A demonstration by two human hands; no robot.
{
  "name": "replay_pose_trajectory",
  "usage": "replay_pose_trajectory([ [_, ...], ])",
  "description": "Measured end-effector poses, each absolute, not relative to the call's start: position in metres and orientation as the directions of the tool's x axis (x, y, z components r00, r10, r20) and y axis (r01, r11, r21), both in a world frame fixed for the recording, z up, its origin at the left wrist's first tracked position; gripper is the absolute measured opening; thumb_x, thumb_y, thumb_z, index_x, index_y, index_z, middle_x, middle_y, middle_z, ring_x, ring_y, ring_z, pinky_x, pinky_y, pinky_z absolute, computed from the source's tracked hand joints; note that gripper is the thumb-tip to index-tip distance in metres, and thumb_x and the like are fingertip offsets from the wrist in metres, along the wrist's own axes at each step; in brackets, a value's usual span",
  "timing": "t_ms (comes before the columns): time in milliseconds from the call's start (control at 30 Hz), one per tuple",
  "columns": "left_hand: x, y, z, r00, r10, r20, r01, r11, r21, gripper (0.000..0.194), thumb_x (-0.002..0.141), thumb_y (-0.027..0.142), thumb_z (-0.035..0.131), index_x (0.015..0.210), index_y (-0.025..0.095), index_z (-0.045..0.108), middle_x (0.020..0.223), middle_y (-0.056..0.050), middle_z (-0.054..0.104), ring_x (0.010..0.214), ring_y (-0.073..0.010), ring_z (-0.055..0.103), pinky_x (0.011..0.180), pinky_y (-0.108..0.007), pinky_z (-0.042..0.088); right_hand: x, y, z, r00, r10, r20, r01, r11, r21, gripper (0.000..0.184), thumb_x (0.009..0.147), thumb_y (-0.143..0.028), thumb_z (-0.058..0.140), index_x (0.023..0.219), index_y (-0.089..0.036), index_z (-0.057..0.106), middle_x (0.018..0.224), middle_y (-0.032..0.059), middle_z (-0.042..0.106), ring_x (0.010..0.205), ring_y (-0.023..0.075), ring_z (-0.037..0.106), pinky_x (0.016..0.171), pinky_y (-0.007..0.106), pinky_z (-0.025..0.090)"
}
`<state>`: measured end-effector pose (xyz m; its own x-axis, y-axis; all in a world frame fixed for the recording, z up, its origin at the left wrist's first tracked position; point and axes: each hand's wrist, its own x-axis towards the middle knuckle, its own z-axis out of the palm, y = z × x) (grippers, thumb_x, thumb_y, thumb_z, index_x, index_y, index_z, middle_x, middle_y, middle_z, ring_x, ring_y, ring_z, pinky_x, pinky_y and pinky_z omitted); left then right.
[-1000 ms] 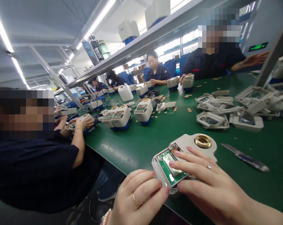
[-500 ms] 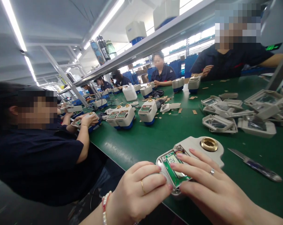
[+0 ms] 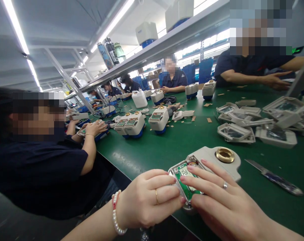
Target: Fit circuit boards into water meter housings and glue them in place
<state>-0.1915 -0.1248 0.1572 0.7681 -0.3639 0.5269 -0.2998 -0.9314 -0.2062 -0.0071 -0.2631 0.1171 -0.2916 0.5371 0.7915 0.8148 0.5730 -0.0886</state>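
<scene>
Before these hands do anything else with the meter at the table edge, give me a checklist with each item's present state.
1. Both hands on the meter: ok; left hand grips its near end, right hand lies across it.
2. Green circuit board exposed: ok, fingers partly cover it.
3. Board fully seated: cannot tell.
4. Meter supported on the table: not ok, its near end hangs over the edge.
5. Knife apart from the hands: ok, it lies to the right.
6. Covers in view: ok, piled farther back.
</scene>
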Motion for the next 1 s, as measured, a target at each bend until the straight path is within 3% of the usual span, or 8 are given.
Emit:
replay_pose_trajectory([
  [300,-0.187,-0.128,0.164,0.834,-0.362,0.416,-0.315,-0.932,-0.179,0.003,0.086,0.013,0.065,0.085,0.014,0.067,0.081,0.0,0.069,0.087,-0.0152,0.066,0.091,-0.033,0.056,-0.009,-0.265,0.116,-0.289,0.531,0.796,0.824,0.561,-0.076,0.018,0.086,-0.004,0.051,0.091,-0.016,0.063,0.122,0.0095,0.067,0.123,0.0217,0.056,0.118,0.045,0.029],
  [533,-0.189,-0.131,0.164,0.893,-0.289,0.345,-0.27,-0.957,-0.105,0.014,0.093,0.013,0.052,0.096,0.015,0.066,0.09,-0.002,0.069,0.096,-0.0164,0.063,0.097,-0.034,0.052,-0.009,-0.271,0.125,-0.274,0.588,0.761,0.822,0.554,-0.133,0.022,0.079,-0.002,0.056,0.093,-0.016,0.067,0.125,0.0103,0.066,0.122,0.0217,0.057,0.118,0.042,0.031],
  [667,-0.191,-0.135,0.164,0.916,-0.239,0.322,-0.229,-0.971,-0.067,0.02,0.09,0.01,0.05,0.102,0.016,0.065,0.095,-0.004,0.068,0.102,-0.0173,0.062,0.099,-0.034,0.051,-0.004,-0.273,0.128,-0.269,0.634,0.725,0.853,0.507,-0.126,0.025,0.081,-0.005,0.054,0.101,-0.017,0.065,0.129,0.0106,0.063,0.131,0.0219,0.048,0.118,0.04,0.03],
  [800,-0.195,-0.139,0.162,0.918,-0.204,0.34,-0.194,-0.979,-0.064,0.021,0.085,0.008,0.051,0.099,0.016,0.064,0.097,-0.005,0.067,0.103,-0.0171,0.06,0.101,-0.035,0.05,0.004,-0.277,0.131,-0.277,0.723,0.633,0.894,0.435,-0.105,0.032,0.084,-0.013,0.055,0.116,-0.017,0.058,0.141,0.0129,0.051,0.14,0.0249,0.034,0.118,0.048,0.027],
  [1000,-0.197,-0.141,0.159,0.903,-0.181,0.39,-0.172,-0.983,-0.06,0.027,0.078,0.004,0.054,0.1,0.015,0.065,0.107,-0.006,0.065,0.109,-0.0181,0.058,0.107,-0.035,0.046,0.004,-0.278,0.129,-0.224,0.755,0.617,0.901,0.401,-0.163,0.024,0.087,-0.016,0.055,0.111,-0.021,0.056,0.141,0.0113,0.049,0.139,0.0246,0.035,0.116,0.048,0.032],
])
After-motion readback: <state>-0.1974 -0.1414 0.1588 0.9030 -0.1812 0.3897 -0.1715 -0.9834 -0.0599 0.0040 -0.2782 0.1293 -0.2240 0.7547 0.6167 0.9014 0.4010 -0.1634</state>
